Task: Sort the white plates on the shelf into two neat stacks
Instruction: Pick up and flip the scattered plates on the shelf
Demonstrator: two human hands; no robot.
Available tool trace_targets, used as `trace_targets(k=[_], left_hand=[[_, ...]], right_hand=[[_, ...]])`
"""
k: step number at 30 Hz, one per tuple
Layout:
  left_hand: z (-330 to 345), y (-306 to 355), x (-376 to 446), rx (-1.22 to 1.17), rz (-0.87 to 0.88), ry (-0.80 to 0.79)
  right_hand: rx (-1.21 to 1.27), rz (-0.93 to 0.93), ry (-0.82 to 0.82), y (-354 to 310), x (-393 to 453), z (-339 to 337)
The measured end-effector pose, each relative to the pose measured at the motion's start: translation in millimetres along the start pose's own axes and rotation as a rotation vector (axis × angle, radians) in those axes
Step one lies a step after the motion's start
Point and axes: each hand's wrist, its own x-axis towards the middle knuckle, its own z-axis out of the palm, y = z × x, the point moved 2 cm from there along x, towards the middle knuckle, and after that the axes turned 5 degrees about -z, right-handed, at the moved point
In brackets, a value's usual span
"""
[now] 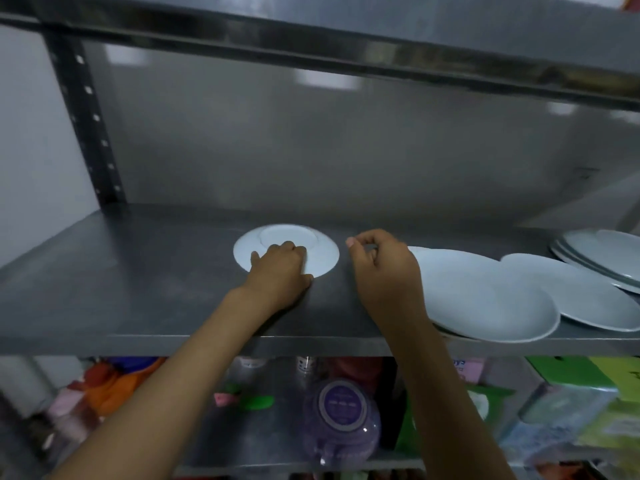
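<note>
Steel shelf [138, 271] spans the middle of the frame, its front lip running left to right below the hands. Centre frame: small round plate [322, 258], upside down, foot ring showing, well back from the lip. Left hand [280, 268] rests on its near rim, fingers curled together over the plate; whether they grip or just press is unclear through blur. Right hand [381, 268] hovers just right of that plate, not touching it, thumb and forefinger pinched near each other on nothing, other fingers curled. Right of centre: large oval plate [485, 299], its near edge overhanging the lip. A second oval plate [581, 296] overlaps beside it; stacked plates [602, 258] at far right. Bare steel fills the shelf's left half.
</note>
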Motion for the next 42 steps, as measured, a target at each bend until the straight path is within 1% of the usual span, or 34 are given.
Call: trace_targets(k=[3,7,11,14,16,18,21,24,28,30,32,33,35,36,38,40,42], left_hand=[[-2,-14,-26,0.016,0.057,0.065],[-4,-31,-61,-0.009,0.078,0.152],[-9,-37,-92,0.002,0.072,0.163],[-9,-46,-113,0.017,0.107,0.178],[-7,-54,-125,0.038,0.155,0.228],[-9,-62,-138,-0.017,0.17,0.286],[-13,-71,-158,-0.043,0.208,0.342],[-14,-77,-170,-0.03,0.185,0.462],[-27,-79,-170,-0.116,0.147,0.712],[-37,-75,-165,-0.202,0.126,0.807],[-50,-65,-159,-0.363,0.088,0.877],[-57,-58,-156,-0.488,0.058,0.914],[-72,-42,-147,-0.788,-0.061,0.958],[-78,-35,-141,-0.929,-0.131,0.949],[-83,-24,-126,-1.135,-0.223,0.897],[-83,-14,-112,-1.284,-0.265,0.823],[-79,-3,-99,-1.371,-0.279,0.716]], right_hand=[[0.002,-0.001,-0.031,0,-2,13],[0.023,0.022,-0.102,-3,-6,32],[0.054,0.02,-0.156,-7,-11,47],[0.117,0.034,-0.165,-8,-15,54],[0.169,0.04,-0.172,-10,-18,57],[0.197,0.046,-0.185,-12,-21,59],[0.184,0.044,-0.2,-15,-25,60],[0.164,0.036,-0.205,-15,-27,58],[0.171,0.012,-0.194,-17,-27,51],[0.173,-0.004,-0.185,-14,-27,51],[0.236,0.014,-0.183,-14,-25,49],[0.281,0.03,-0.182,-14,-24,47],[0.345,0.054,-0.202,-13,-21,45],[0.376,0.064,-0.208,-12,-18,42],[0.437,0.092,-0.221,-11,-16,33],[0.497,0.095,-0.214,-11,-16,22],[0.551,0.153,-0.153,-5,-14,9]])
